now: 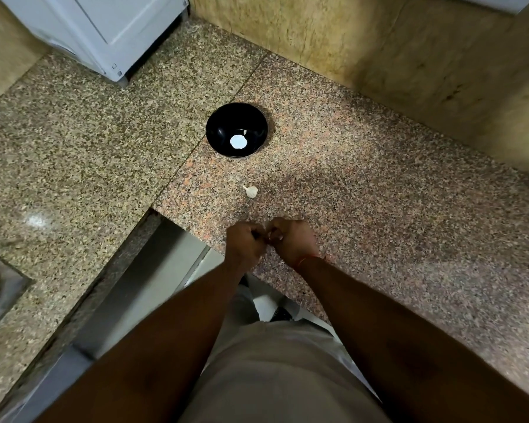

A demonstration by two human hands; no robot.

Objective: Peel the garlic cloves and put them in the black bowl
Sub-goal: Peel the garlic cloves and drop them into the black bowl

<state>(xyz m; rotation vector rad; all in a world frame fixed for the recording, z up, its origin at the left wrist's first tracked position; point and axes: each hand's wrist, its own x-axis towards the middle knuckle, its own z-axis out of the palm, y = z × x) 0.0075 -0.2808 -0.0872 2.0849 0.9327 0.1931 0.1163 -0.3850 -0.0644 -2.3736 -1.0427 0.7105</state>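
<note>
The speckled granite table [379, 184] carries a black bowl [223, 123] and, nearer, a garlic bulb [251, 191]

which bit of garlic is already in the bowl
The small pale clove inside the black bowl; the garlic piece on the counter lies outside it, nearer the hands.

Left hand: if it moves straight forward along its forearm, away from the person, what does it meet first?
Probably the garlic bulb on the granite counter, just ahead of the left hand. The black bowl lies farther along roughly that line. Depth from one view is unclear.
</note>
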